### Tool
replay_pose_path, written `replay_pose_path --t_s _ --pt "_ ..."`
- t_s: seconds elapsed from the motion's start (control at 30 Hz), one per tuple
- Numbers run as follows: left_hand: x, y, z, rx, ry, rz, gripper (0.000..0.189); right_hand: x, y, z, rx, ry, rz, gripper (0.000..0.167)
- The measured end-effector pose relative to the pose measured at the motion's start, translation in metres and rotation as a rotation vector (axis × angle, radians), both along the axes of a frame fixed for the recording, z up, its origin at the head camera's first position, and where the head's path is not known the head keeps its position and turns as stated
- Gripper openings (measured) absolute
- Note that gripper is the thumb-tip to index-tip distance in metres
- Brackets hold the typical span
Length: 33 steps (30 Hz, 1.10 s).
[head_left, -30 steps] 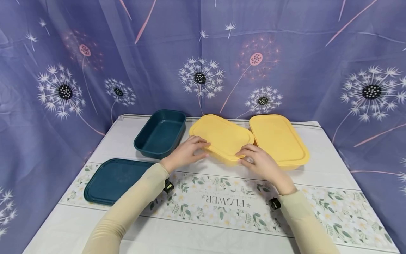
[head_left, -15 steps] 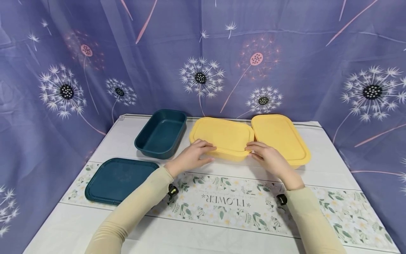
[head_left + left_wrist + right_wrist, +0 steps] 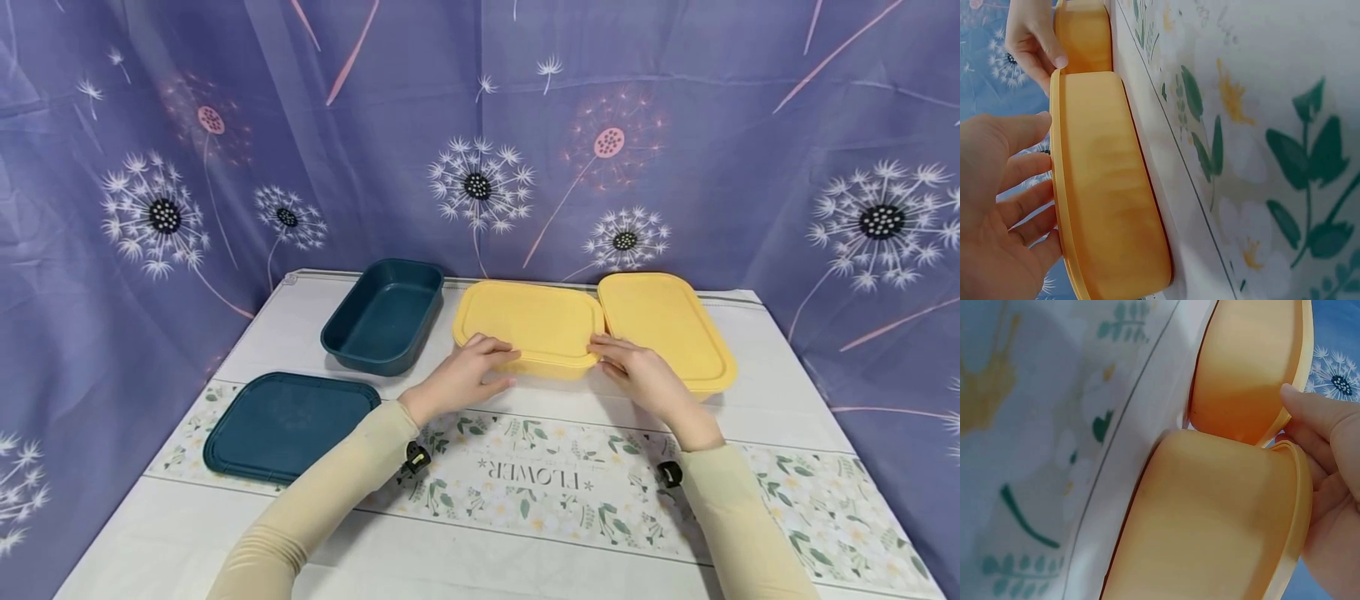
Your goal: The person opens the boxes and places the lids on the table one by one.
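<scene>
A yellow lidded food container (image 3: 528, 321) lies lengthwise at the back middle of the table, its lid on. At its front left, my left hand (image 3: 467, 375) touches the lid's rim. Its fingers are spread and lightly bent along that rim in the left wrist view, with the thumb tip (image 3: 1042, 117) at the edge. My right hand (image 3: 648, 379) is at the front right corner, fingers on the lid, thumb tip (image 3: 1290, 394) against the rim. Close by on the right stands a second yellow lidded container (image 3: 663, 329), turned at an angle.
An open teal container (image 3: 386, 312) stands at the back left. In front of it a teal lid (image 3: 288, 425) lies flat. The white tablecloth (image 3: 540, 533) has a floral band with lettering. A purple dandelion curtain (image 3: 360, 167) hangs around the table's back and sides.
The middle yellow container has turned from slanted to nearly parallel with the back edge. My right hand has shifted slightly right and my left hand slightly right along the lid; both stay at the rim.
</scene>
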<state>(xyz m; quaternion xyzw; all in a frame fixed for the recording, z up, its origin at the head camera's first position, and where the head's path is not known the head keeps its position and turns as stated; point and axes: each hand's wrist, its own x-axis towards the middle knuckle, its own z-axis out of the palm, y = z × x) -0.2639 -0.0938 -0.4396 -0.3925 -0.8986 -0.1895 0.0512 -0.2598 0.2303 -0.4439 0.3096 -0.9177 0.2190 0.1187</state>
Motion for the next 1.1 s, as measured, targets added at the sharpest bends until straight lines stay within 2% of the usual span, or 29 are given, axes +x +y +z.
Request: replay_pose_path --t_s 0.2,0.4,0.5,0.73,0.93,1.1 --pt "-0.004 -0.007 0.003 0.025 -0.024 -0.003 0.042 0.004 -0.005 0.002 0.023 -0.046 -0.023 0.041" --pt "-0.010 -0.027 0.003 0.081 0.004 0.120 0.033 0.008 -0.015 -0.002 0.028 -0.011 -0.010 0.038" --pt "-0.012 -0.032 0.001 0.103 0.006 0.145 0.033 0.009 -0.016 -0.003 0.014 0.016 -0.027 0.035" --pt "-0.013 -0.029 -0.004 0.125 0.051 0.158 0.027 0.010 -0.013 -0.004 -0.060 -0.008 -0.049 0.030" --pt "-0.011 -0.024 -0.005 0.105 0.074 0.165 0.027 0.011 -0.009 -0.003 -0.090 -0.040 -0.064 0.031" --pt "-0.007 -0.018 -0.005 0.106 0.068 0.176 0.027 0.011 -0.005 -0.003 -0.122 -0.096 -0.084 0.032"
